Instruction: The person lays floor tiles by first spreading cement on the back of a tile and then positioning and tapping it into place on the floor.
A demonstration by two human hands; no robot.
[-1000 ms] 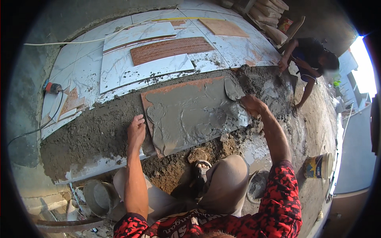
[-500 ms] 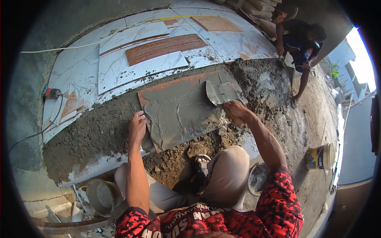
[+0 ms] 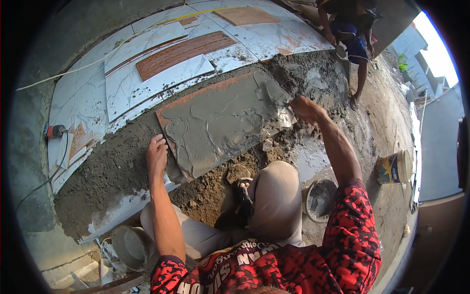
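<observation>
A tile [image 3: 162, 119] lies face down on the mortar bed [image 3: 103, 176], its orange-red back mostly coated in wet grey mortar [image 3: 210, 122]. My left hand [image 3: 157, 152] is at its left edge, fingers loosely bent and apart, with nothing visible in them; whether they touch the edge is unclear. At the tile's right end my right hand [image 3: 306, 109] is closed on the handle of a trowel, whose mortar-covered blade [image 3: 278, 98] rests on or just over the coating; the handle is mostly hidden by my fingers.
Marble-look tiles [image 3: 78, 98] with loose boards [image 3: 186, 51] lie beyond. A corded power tool [image 3: 55, 131] is at left. A co-worker [image 3: 357, 39] crouches at upper right. A bucket [image 3: 391, 166], metal basin [image 3: 320, 201] and larger pan [image 3: 131, 247] stand around me. Loose soil [image 3: 230, 201] is near my foot.
The trowel swung left across the coating, then back to the right end. The view has shifted, so the scene sits higher and further left. The co-worker's arms have moved.
</observation>
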